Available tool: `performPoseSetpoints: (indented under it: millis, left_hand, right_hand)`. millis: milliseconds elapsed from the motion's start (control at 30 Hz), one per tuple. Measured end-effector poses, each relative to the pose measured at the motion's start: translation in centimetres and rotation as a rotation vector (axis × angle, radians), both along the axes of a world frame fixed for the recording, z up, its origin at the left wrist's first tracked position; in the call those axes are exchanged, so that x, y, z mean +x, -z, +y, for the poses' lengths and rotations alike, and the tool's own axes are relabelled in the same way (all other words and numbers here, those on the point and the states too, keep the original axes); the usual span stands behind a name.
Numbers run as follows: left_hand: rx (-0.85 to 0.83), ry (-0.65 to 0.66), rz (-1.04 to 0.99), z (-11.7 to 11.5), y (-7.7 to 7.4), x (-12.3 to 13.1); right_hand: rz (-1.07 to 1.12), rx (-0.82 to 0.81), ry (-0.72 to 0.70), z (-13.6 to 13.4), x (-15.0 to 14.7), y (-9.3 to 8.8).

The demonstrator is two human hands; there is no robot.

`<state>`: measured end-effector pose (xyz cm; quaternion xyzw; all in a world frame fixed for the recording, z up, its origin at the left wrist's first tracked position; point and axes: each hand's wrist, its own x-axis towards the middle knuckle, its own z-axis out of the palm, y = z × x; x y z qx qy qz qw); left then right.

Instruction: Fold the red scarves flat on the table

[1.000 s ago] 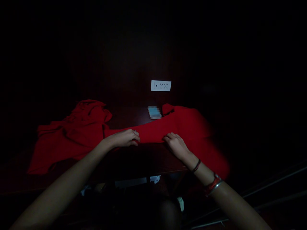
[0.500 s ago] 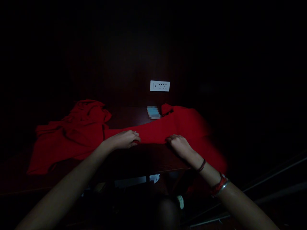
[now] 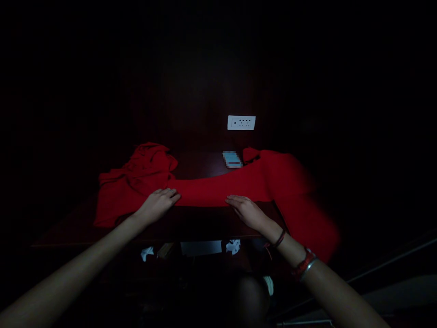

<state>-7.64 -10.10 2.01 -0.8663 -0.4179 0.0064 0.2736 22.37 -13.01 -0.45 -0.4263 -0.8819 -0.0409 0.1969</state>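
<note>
Room: very dark, the sides sinking into black, with a faint reddish sheen on the back wall (image 3: 191, 102).
Wall fitting: a white socket plate (image 3: 241, 122) above the far side of the table.
Table: dark, reddish-brown and smooth (image 3: 196, 165), catching a dull pool of light toward the back; its front edge runs across below the hands.
Red cloth: on the table (image 3: 211, 192), a flat band between the hands, bunched in folds at the left (whether as one piece or two, I cannot tell), spread wide at the right and reaching past the front edge.
Left hand: at the band's left end (image 3: 159, 206), fingers on the fabric; whether its grip pinches or merely rests, I cannot tell.
Right hand: fingertips at the band's near edge (image 3: 247, 212); its grip is equally unclear.
Right wrist: a dark cord (image 3: 280, 238), then a red and silver bracelet (image 3: 306, 263).
Behind the cloth: a pale flat object (image 3: 232, 159), blurred into blocks.
Below the table: crumpled white pieces (image 3: 233, 246) and a pale panel (image 3: 201, 248), dimly lit.
</note>
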Motion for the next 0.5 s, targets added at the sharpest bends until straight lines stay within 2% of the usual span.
performPoseSetpoints:
  millis: [100,267,400,500]
  left_hand:
    - [0.014,0.022,0.01,0.5,-0.8,-2.7]
    - [-0.038,0.047,0.09,0.8,-4.1,-7.8]
    - [-0.009,-0.078,0.121,0.7,-6.4,-11.3]
    - [0.106,-0.169,-0.02,0.4,-7.7,-11.9]
  right_hand:
    - [0.027,0.001,0.013,0.0,0.2,0.1]
    - [0.03,-0.011,0.044,-0.1,0.0,-0.2]
    - [0.028,-0.005,0.075,-0.2,-0.1,-0.4]
    - [0.024,0.007,0.088,-0.1,0.0,-0.4]
